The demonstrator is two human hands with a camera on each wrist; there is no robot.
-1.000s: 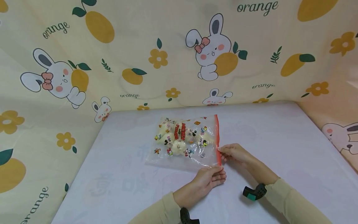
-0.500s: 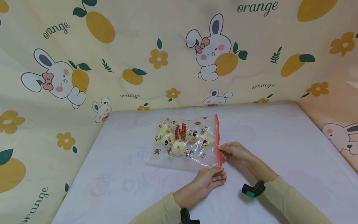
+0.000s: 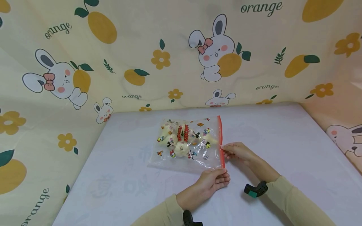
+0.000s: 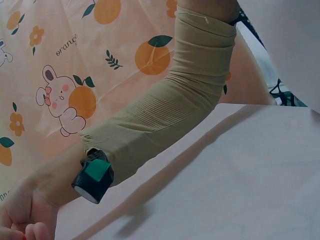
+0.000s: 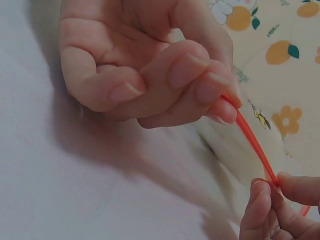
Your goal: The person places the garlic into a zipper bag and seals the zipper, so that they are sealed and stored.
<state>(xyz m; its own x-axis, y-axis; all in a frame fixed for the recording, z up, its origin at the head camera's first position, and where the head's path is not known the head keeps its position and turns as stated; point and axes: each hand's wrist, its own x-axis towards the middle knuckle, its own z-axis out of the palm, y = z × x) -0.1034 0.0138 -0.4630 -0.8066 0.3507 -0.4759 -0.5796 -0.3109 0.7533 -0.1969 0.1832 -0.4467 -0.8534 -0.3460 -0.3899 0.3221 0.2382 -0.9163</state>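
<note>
A clear zip bag [image 3: 189,160] lies flat on the white table, printed with cartoon figures and red "Mickey and Friends" lettering. Several pale yellow, rounded things [image 3: 181,148] show inside it; their kind is unclear. Along the bag's right edge runs a red zip strip [image 3: 221,135]. My left hand [image 3: 206,185] pinches the strip's near end, its other fingers curled below. Farther up, thumb and fingers of my right hand [image 3: 240,153] pinch the same strip. The right wrist view shows the left hand [image 5: 140,75] close up, with the right hand [image 5: 280,215] beyond it.
A wrist camera [image 3: 255,190] sits on the right wrist and another [image 3: 190,218] on the left. Behind the table [image 3: 113,182] hangs a cream backdrop [image 3: 169,31] with rabbits and oranges, which continues along both sides.
My right hand has slid a little away from the left hand, up along the red strip. The left hand and the bag stay almost still.
</note>
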